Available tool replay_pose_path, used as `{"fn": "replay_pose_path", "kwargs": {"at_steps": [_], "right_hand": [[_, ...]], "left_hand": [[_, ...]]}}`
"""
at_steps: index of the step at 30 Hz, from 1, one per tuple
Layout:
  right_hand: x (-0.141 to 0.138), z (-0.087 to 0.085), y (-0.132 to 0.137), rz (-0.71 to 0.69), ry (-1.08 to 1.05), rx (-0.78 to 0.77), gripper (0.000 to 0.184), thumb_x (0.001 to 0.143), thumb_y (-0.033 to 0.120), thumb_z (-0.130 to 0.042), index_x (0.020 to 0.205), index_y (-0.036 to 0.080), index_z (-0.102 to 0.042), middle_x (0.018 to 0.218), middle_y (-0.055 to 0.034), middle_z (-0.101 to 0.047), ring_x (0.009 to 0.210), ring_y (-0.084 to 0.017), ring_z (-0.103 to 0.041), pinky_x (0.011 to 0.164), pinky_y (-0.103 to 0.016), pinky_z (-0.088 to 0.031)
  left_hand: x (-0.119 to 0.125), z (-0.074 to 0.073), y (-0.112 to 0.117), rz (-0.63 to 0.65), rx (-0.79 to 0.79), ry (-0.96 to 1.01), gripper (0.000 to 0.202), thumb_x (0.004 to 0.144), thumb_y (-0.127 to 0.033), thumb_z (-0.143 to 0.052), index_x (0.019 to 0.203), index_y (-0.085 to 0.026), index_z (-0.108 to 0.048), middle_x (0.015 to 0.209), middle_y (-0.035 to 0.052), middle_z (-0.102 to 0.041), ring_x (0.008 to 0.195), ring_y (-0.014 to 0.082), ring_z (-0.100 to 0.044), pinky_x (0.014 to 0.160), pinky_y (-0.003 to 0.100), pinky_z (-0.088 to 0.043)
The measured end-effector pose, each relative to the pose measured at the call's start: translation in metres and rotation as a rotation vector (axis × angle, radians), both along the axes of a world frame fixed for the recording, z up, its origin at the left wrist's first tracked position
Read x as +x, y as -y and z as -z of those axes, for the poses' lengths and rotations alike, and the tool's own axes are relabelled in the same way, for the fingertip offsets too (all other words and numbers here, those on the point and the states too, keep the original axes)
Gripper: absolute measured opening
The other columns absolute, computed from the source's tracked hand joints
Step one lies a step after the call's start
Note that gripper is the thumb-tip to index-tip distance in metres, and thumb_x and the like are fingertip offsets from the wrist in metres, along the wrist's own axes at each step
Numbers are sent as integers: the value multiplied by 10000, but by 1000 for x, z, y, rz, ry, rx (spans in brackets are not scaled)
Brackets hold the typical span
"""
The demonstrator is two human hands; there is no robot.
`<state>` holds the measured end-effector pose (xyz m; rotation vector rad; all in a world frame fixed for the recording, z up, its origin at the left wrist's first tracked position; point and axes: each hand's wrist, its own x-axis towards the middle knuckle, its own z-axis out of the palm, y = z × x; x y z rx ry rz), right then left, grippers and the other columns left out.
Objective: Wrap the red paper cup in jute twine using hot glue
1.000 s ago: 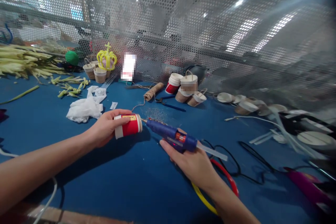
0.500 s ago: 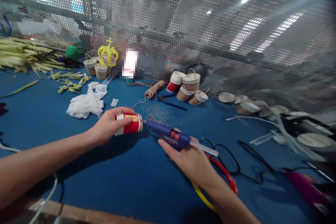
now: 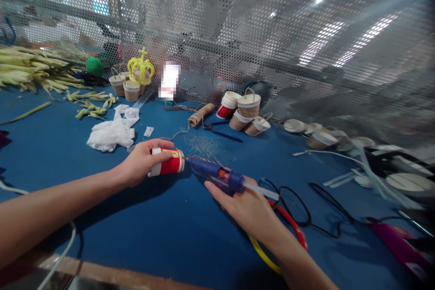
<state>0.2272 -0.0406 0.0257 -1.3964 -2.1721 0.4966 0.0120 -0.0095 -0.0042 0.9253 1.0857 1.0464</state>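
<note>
My left hand (image 3: 141,163) is wrapped round a red and white paper cup (image 3: 168,164) lying on its side on the blue table (image 3: 142,226). My right hand (image 3: 246,208) grips a blue glue gun (image 3: 217,172). Its nozzle touches the cup's bottom end, and a clear glue stick juts from the gun's back. A strand of twine runs from the cup towards a twine spool (image 3: 200,114).
White crumpled plastic (image 3: 110,133) lies left of the cup. Twine-wrapped cups (image 3: 248,113) stand behind, scissors (image 3: 220,130) beside them. Black cables, red and yellow hoops (image 3: 288,226) lie at right. Green stalks (image 3: 30,72) lie far left. A perforated metal screen closes the back.
The glue gun has tilted lower and drawn slightly left against the cup. The cup and my left hand have barely moved.
</note>
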Motion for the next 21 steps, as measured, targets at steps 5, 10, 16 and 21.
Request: {"fn": "replay_pose_path", "kwargs": {"at_steps": [5,10,16,21], "right_hand": [[-1,-5,2,-5,30,6,176,799,296,-468,672,204,-548,629,-16,-563,563,-147,-479,592,-288,-432],[0,-8,3,-13,88,17,207,802,297,-464,621,206,-507,620,-13,-545,550,-141,-466,567,-279,-410],[2,-4,5,-5,108,-1,211,801,299,-475,611,208,-491,568,1,-543,539,-139,-489,539,-261,-411],[0,-7,3,-19,111,46,192,796,308,-468,643,218,-542,603,-20,-585,617,-174,-548,580,-282,-442]], "left_hand": [[1,-1,0,-1,-7,8,356,657,-272,-704,962,-138,-577,793,56,-691,590,144,-625,545,238,-465],[1,0,0,-9,-9,-3,341,658,-249,-695,959,-138,-580,763,46,-687,565,135,-613,528,232,-454],[0,-2,0,-4,-18,-6,330,665,-247,-690,958,-143,-582,755,47,-689,560,134,-614,519,229,-452],[-1,0,0,9,15,-18,348,661,-267,-698,965,-142,-584,814,67,-693,592,144,-624,539,236,-456]]}}
